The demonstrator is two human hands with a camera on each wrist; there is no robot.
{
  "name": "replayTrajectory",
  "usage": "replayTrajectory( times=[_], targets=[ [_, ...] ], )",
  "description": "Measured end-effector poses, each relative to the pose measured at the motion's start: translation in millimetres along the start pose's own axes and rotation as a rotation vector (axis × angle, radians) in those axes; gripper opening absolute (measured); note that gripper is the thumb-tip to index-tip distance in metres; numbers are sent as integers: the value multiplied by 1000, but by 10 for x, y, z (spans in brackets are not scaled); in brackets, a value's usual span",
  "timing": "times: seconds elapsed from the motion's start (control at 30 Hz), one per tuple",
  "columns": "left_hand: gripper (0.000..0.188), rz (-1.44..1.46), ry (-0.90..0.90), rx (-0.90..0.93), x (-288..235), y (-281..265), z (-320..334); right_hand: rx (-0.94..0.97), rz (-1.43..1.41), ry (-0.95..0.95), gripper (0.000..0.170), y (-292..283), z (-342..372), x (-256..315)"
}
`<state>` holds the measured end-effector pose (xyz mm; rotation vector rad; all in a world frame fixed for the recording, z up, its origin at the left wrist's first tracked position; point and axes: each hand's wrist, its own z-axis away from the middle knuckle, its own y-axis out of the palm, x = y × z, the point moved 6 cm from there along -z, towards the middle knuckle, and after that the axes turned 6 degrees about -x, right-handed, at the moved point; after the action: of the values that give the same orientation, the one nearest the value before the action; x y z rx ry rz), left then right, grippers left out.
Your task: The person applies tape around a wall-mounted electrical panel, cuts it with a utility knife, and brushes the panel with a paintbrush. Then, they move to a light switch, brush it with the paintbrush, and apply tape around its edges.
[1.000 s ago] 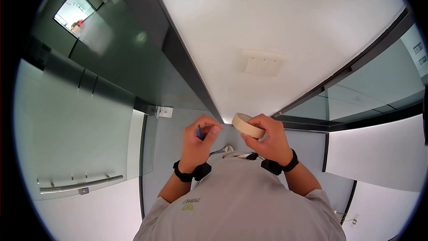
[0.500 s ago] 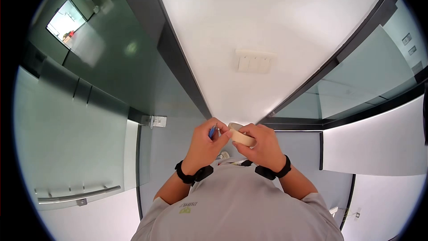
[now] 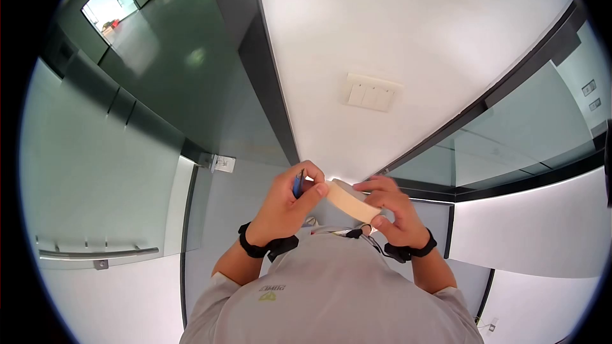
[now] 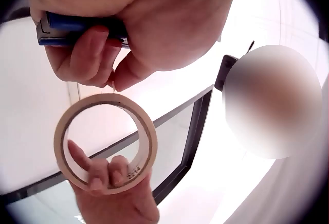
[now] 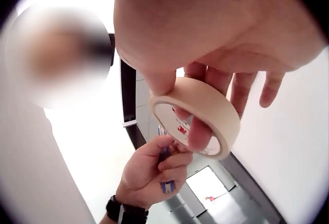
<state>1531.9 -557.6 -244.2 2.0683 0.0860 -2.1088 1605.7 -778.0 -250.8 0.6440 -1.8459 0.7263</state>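
Observation:
My right hand [image 3: 403,216] holds a roll of cream masking tape [image 3: 352,204], thumb on the outer face and fingertips [image 5: 199,134] inside the ring. In the left wrist view the roll [image 4: 60,131] faces the camera, its core visible. A blue box cutter [image 4: 77,22] with a metal channel lies in my left hand [image 3: 284,202], under curled fingers. The thumb and forefinger of that hand pinch the tape's loose end at the roll's edge, where a thin strip shows. Both hands are in front of the grey shirt [image 3: 344,280].
Ahead stands a white wall panel [image 3: 395,19] with a switch plate [image 3: 373,93], edged by dark frames. A glass door with a metal handle [image 3: 99,254] is at the left. Glass panes [image 3: 523,134] are at the right, with grey floor [image 3: 223,210] below.
The left hand, apart from the roll a second ago, has come to it and now pinches the tape's end. The right fingers have shifted on the roll, and the roll has turned.

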Motion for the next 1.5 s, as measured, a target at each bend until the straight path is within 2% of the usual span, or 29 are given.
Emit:
replayTrajectory(
  times=[0.07,0.1,0.17,0.3,0.37,0.43,0.47,0.5,0.57,0.6,0.63,0.7,0.73,0.77,0.83,0.87,0.97,1.2,1.5],
  targets=[
    [10,-103,92,-20,-52,-19,-16,-72,522,-195,26,-115,-66,315],
    [10,-101,90,-18,-53,-15,-16,-73,522,-192,26,-91,-68,445],
    [10,-8,126,-33,-82,10,-50,-241,836,-69,25,-129,-57,584],
    [11,46,227,-39,-361,70,-194,-328,1038,-115,31,-369,-133,813],
    [13,-104,347,-177,-522,-96,-370,-300,1002,-174,34,-520,-147,803],
    [14,-163,382,-235,-641,-181,-512,-185,411,-186,38,-606,-184,714],
    [15,-223,415,-290,-706,-230,-553,-119,226,-187,38,-603,-194,715],
    [15,-223,415,-293,-738,-225,-580,-116,225,-187,38,-592,-164,719],
    [17,-206,367,-266,-764,-128,-642,-153,-245,-37,36,-593,-95,655],
    [17,-206,366,-267,-793,-105,-666,-156,-273,-146,31,-537,-152,741],
    [17,-199,375,-285,-827,-96,-683,-156,-272,-144,31,-545,-153,756],
    [17,-192,385,-304,-863,-77,-752,-162,-178,-73,29,-601,-149,738],
    [17,-217,437,-344,-904,-83,-777,-226,126,-117,23,-672,-192,792],
    [17,-243,487,-383,-941,-83,-799,-226,127,-115,23,-727,-273,838],
    [18,-224,532,-416,-952,-54,-863,-183,681,-387,18,-717,-402,1074],
    [19,-206,582,-448,-981,-47,-896,-299,681,-399,16,-707,-452,1146],
    [25,-246,680,-520,-997,-25,-1008,-355,831,-436,16,-700,-586,1278],
    [23,-230,749,-591,-887,-2,-1213,-400,1045,-520,19,-566,-801,1334],
    [17,-251,874,-669,-849,7,-1262,-418,1107,-555,17,-441,-877,1253]
  ],
)
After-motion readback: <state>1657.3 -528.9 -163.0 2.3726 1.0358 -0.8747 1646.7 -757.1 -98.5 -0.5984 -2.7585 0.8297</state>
